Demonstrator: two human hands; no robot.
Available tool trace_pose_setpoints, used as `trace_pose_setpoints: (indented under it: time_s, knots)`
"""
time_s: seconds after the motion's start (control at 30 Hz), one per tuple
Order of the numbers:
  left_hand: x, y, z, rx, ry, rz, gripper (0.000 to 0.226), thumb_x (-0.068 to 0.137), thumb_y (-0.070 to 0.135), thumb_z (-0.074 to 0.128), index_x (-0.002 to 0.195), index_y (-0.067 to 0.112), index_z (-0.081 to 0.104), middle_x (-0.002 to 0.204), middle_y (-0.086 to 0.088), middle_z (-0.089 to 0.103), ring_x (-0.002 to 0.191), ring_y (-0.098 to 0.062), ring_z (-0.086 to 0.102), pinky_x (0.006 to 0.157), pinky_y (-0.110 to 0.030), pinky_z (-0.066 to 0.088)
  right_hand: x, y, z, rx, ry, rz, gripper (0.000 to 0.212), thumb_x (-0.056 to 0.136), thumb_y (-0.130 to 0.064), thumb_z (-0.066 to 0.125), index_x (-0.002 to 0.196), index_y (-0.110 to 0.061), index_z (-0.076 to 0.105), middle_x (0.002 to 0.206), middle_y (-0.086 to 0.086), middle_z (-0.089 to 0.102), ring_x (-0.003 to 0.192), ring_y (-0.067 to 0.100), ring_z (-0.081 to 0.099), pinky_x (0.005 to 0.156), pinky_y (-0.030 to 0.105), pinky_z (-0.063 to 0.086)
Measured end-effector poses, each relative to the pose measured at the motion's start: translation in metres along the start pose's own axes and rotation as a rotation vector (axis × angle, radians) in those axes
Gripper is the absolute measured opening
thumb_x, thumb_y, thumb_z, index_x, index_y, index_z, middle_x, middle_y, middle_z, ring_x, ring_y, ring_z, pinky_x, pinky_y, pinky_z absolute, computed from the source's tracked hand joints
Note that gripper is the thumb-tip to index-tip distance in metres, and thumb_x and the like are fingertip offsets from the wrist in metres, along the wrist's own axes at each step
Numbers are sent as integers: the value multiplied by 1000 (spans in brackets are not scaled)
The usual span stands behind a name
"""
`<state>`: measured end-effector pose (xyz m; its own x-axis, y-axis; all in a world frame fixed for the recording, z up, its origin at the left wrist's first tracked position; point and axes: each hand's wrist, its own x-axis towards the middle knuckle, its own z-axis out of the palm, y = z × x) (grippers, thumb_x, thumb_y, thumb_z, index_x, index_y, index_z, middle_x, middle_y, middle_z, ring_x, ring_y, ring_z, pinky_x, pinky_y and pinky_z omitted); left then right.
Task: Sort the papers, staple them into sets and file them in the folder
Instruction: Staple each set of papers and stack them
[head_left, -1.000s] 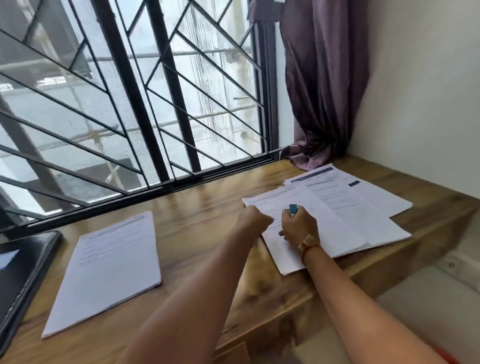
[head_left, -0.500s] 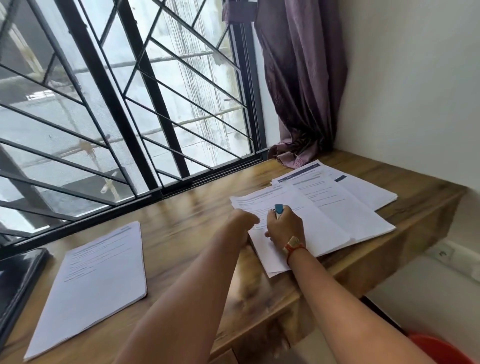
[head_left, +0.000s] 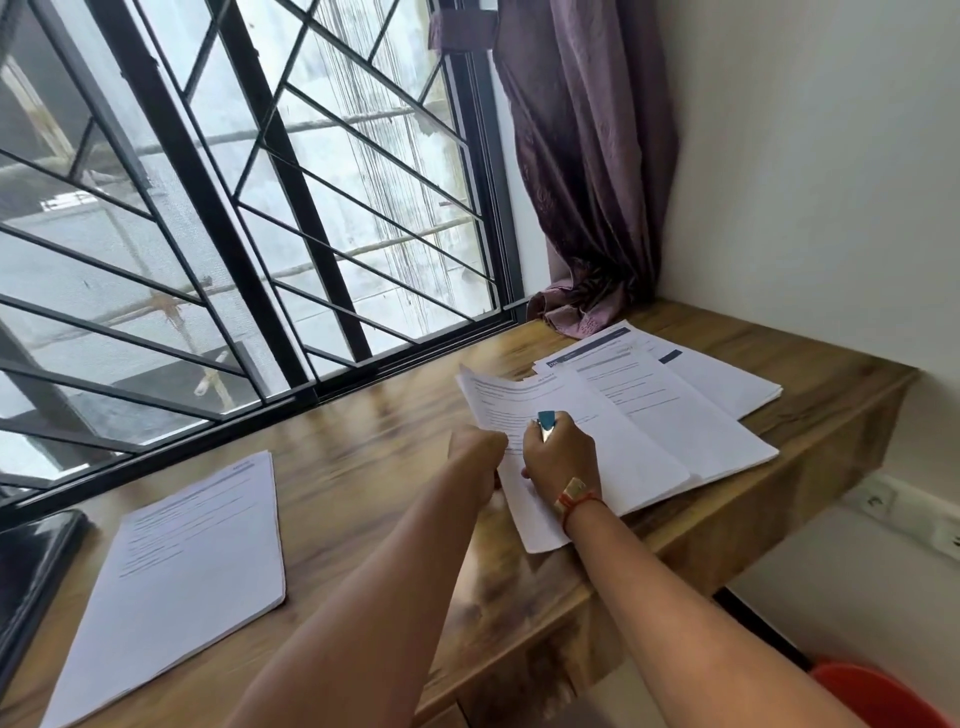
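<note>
Several printed paper sets (head_left: 670, 415) lie overlapped on the right part of the wooden desk (head_left: 363, 467). My left hand (head_left: 475, 454) grips the left edge of the nearest sheet (head_left: 498, 400), whose far corner curls up off the desk. My right hand (head_left: 558, 454) rests on the same sheet and holds a small teal stapler (head_left: 545, 422), only its tip showing between the fingers. Another stapled set (head_left: 187, 566) lies flat at the left. A black folder (head_left: 31, 571) sits at the left edge, partly cut off.
A barred window (head_left: 249, 208) runs along the desk's far side. A purple curtain (head_left: 587, 171) hangs in the right corner, its hem touching the desk. A white wall closes the right side. A red seat (head_left: 878, 696) shows below the desk's right end.
The top sheet's far left corner has lifted off the desk under my left hand. Both hands stay in nearly the same spot on the papers; the camera has tilted slightly.
</note>
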<state>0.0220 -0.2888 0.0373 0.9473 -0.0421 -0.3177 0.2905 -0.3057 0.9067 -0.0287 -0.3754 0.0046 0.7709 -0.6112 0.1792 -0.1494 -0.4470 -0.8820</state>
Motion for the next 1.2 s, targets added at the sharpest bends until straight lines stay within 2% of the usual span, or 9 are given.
trace_pose_setpoints:
  time_s: [0.1, 0.2, 0.4, 0.57, 0.67, 0.83, 1.0, 1.1, 1.2]
  knots:
    - [-3, -4, 3, -59, -92, 48, 17, 92, -3, 57, 106, 4, 60, 96, -16, 70, 75, -29, 69, 63, -45, 63, -3, -1, -2, -28, 11, -43, 24, 98, -27, 56, 104, -4, 58, 99, 10, 70, 90, 29, 69, 66, 24, 44]
    - [-2, -12, 5, -183, -131, 108, 28, 91, -6, 57, 116, 7, 59, 108, -14, 70, 88, -31, 71, 61, -37, 61, -10, -5, -3, -12, 38, -109, 26, 96, -25, 59, 114, -5, 57, 114, 12, 70, 101, 29, 69, 75, 24, 53]
    - [-2, -21, -13, -360, -156, 245, 28, 92, -1, 57, 115, 12, 65, 109, -12, 74, 97, -29, 73, 81, -47, 62, -34, -34, -13, -3, 150, -330, 33, 91, -25, 65, 118, -13, 50, 117, 7, 68, 100, 23, 69, 78, 27, 58]
    - [-5, -17, -71, -570, 46, 368, 17, 97, -2, 54, 112, 3, 59, 107, -18, 70, 94, -34, 69, 84, -49, 59, -45, -74, -7, 93, 160, -210, 32, 92, -32, 65, 114, -12, 53, 108, 9, 70, 98, 28, 68, 78, 30, 54]
    - [3, -20, -120, -683, 248, 378, 20, 98, -1, 52, 104, 17, 56, 105, -11, 67, 95, -33, 64, 87, -49, 54, -51, -85, 16, 178, 55, -52, 45, 92, -41, 65, 120, -9, 50, 115, 10, 67, 104, 25, 66, 81, 25, 49]
    - [10, -31, -193, -870, 421, 401, 24, 98, -5, 51, 115, 13, 53, 103, -5, 65, 105, -32, 62, 92, -44, 51, -55, -101, 70, 165, -86, 34, 63, 85, -56, 67, 116, -5, 50, 111, 12, 59, 100, 28, 59, 78, 30, 45]
    - [25, -50, -233, -968, 377, 501, 39, 98, -7, 50, 131, 13, 52, 125, -9, 66, 116, -31, 63, 102, -54, 48, -40, -132, 118, 385, -241, -43, 27, 89, -34, 70, 100, -12, 60, 90, 5, 67, 81, 25, 63, 74, 39, 53]
    - [35, -61, -250, -1021, 303, 466, 54, 96, -7, 53, 143, 17, 46, 133, -10, 64, 119, -32, 63, 90, -53, 56, -27, -135, 132, 483, -357, -92, 6, 92, -19, 67, 93, -16, 63, 75, 0, 62, 55, 11, 51, 52, 26, 45]
    - [39, -73, -270, -1011, 248, 365, 58, 92, -7, 58, 143, 18, 48, 129, -11, 65, 112, -30, 66, 66, -40, 61, -15, -126, 144, 500, -456, -98, 8, 94, -12, 64, 101, -9, 62, 66, -6, 54, 45, -1, 45, 42, 13, 37]
